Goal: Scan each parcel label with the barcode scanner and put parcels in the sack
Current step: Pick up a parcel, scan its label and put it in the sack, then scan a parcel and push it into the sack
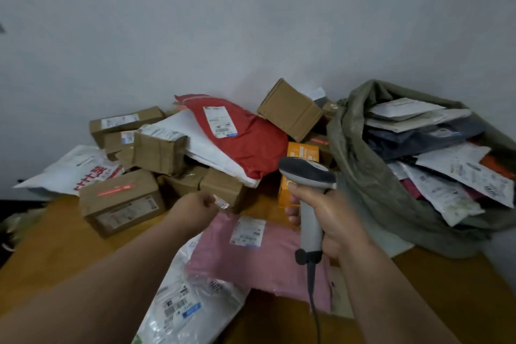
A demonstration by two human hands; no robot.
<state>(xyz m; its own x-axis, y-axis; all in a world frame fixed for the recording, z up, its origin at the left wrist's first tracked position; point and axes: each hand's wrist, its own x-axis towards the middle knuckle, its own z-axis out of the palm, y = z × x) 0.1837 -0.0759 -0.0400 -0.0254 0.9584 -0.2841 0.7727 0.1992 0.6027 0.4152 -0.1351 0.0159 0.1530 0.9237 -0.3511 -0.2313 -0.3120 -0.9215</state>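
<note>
Far left, a white poly mailer [75, 167] slumps off the surface [55, 237], part of it cut off behind cartons. The taped brown carton [120, 201] looks stiff, best lifted by its two ends. Next, the left hand [195, 209] pinches a small label scrap [221, 202]; its print is too blurred to read. Below it lies the pink mailer [251, 265], soft, light and likely slippery, best pinched at an edge near its label [248, 232]. The right hand [321, 215] has its grip wrapped firmly round the barcode scanner [307, 184], cord trailing out of view. Far right, the green sack [371, 181] gapes, stuffed with flat parcels; its depth is hidden.
</note>
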